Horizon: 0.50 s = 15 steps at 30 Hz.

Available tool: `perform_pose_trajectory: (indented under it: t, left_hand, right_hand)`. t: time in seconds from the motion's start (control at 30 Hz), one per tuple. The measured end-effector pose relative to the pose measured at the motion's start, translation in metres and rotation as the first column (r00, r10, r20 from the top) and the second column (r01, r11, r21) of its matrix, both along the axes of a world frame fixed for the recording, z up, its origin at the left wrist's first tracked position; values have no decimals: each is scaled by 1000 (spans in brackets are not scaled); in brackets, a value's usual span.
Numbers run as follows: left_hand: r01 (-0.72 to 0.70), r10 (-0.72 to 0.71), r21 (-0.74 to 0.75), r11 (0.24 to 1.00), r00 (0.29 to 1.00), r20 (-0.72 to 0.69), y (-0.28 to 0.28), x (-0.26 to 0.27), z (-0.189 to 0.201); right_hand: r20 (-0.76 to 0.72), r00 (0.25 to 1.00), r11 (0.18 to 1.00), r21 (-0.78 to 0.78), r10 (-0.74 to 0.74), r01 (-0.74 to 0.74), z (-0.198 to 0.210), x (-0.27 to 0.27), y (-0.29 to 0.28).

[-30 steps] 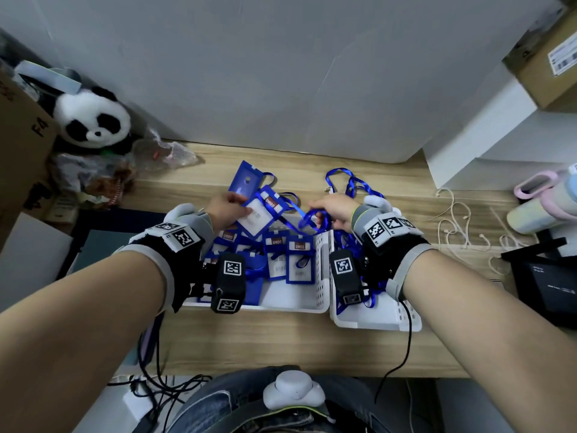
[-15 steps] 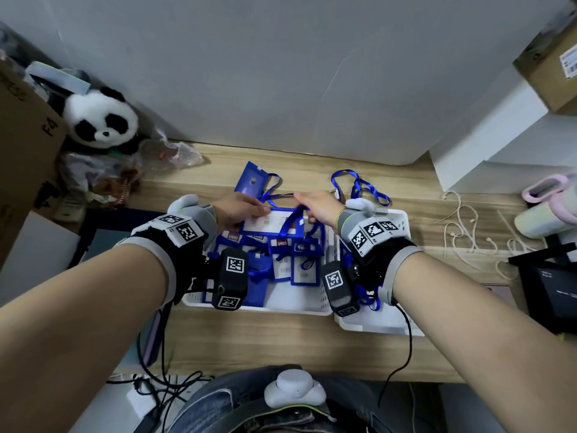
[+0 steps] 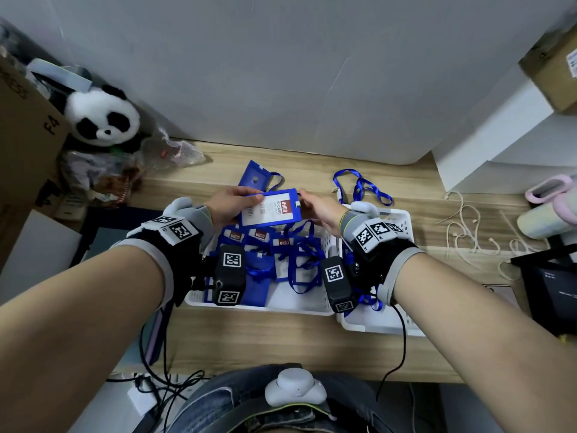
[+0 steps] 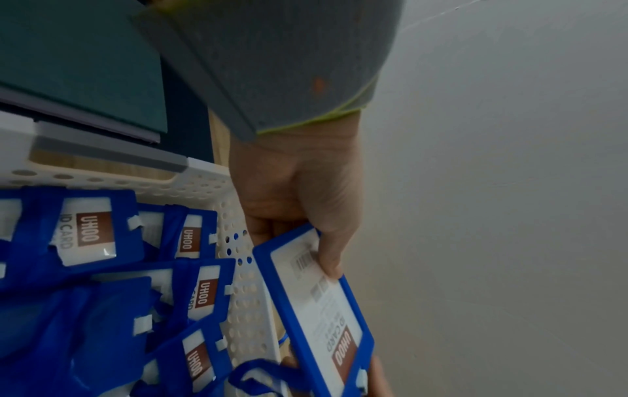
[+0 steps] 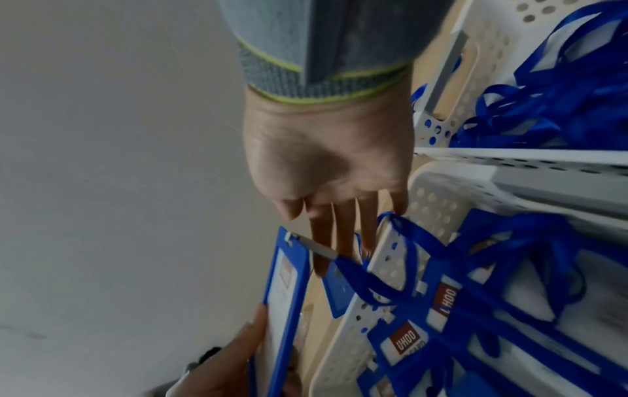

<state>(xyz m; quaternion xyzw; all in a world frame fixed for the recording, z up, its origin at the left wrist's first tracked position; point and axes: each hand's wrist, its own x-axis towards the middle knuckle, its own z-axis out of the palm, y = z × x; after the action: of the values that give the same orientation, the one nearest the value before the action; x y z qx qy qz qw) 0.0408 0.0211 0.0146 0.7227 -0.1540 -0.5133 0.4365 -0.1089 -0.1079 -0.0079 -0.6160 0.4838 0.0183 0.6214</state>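
Right now we hold one blue card holder (image 3: 270,207) up in the air, just above the far rim of the left basket (image 3: 259,307). Our left hand (image 3: 232,203) pinches its short end, thumb on top. Our right hand (image 3: 321,209) is at the other end, where the metal clip (image 5: 317,248) of a blue lanyard (image 5: 374,284) seems to sit in the slot. Its fingers reach out almost straight and touch the clip, but we cannot tell if they pinch it. The two hands are close, with only the card holder between them.

What could go wrong? The lanyard runs down over the rim into the left basket and lies on the other card holders (image 3: 260,235) there. If we pull it up fast, we think it may catch on them and drag some out onto the table (image 3: 281,342). The clip is small and the slot is thin, so a sideways tug may make it slip. The left hand grips only a small bit of the edge, so a hard pull from the right may yank the card holder loose, and it would drop back into the pile
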Motion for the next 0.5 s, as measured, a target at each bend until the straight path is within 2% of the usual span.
perform_pose_trajectory:
  t: [0.07,0.13,0.23,0.33,0.43,0.5]
  left_hand:
    - [-6,3,34,999,996,84,0,3,-3]
    - [-19,6,73,997,983,181,2,5,-5]
    - [-15,-4,88,996,978,211,3,6,-7]
    - [116,-153,186,976,968,201,5,4,-6]
    - [299,-345,248,921,924,167,3,-5,-3]
    - [310,-350,226,924,922,166,-1,-12,-3]
  right_hand:
    - [-45,996,996,-29,84,-85,1,0,-2]
    - [-26,990,988,-56,142,-143,3,-3,-2]
    - [44,989,989,-46,141,-139,6,-10,0]
    - [93,990,992,-78,106,-99,8,-13,1]
    - [134,986,994,-71,95,-86,8,-11,3]
    - [150,984,994,-63,93,-84,9,-9,6]
